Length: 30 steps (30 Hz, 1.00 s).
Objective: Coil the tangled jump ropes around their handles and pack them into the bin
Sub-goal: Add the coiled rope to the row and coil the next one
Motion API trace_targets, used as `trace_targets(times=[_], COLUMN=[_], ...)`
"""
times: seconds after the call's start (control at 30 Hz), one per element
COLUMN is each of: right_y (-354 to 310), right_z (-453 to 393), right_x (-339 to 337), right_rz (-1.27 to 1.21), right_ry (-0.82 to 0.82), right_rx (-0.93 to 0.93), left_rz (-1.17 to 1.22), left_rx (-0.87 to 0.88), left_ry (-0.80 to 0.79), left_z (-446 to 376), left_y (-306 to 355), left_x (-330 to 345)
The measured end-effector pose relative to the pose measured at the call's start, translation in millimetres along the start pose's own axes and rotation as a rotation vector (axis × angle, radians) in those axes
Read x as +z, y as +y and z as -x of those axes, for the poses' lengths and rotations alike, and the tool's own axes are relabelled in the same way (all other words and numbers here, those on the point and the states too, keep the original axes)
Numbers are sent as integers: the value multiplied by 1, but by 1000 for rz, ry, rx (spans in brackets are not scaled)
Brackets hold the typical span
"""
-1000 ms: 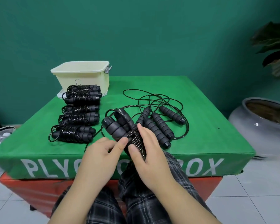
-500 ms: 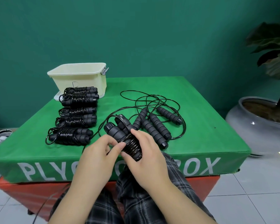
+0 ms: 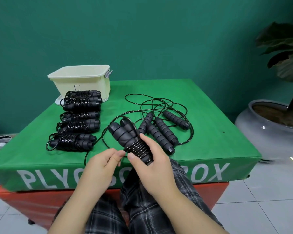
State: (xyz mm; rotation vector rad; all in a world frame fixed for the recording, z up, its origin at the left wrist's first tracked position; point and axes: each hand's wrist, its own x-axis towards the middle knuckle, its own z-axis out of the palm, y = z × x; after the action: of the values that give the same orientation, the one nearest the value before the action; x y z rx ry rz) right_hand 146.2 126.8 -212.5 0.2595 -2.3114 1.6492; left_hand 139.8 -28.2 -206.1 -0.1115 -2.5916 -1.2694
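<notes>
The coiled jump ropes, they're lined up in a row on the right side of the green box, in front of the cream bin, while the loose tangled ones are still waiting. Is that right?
Not quite. The head view shows the coiled jump ropes lined up on the left side of the green box, not the right. They do sit in front of the cream bin, and the loose tangled ones still wait.

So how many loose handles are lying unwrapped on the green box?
4, side by side on the green box, right of centre: leftmost handle, second handle, third handle, rightmost handle. None seems hidden.
</notes>
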Motion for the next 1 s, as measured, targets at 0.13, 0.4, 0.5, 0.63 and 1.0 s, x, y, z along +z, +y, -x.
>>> trace_targets(times=[0.13,0.4,0.5,0.63,1.0], right_y=[-2,5,3,2,-8], right_z=[-2,-4,-4,-6,0], right_x=[-7,-5,-3,2,-2], right_rz=[-281,-332,-261,-56,119], right_ry=[-36,-143,-157,33,-168], right_rx=[53,-25,-15,-142,-27], left_rz=[159,640,427,191,-270], left_rx=[-42,-154,-15,42,162], left_ry=[-12,-133,-93,135,249], left_z=[0,2,2,-2,4], left_y=[-7,0,-1,0,20], left_x=[6,12,5,3,-15])
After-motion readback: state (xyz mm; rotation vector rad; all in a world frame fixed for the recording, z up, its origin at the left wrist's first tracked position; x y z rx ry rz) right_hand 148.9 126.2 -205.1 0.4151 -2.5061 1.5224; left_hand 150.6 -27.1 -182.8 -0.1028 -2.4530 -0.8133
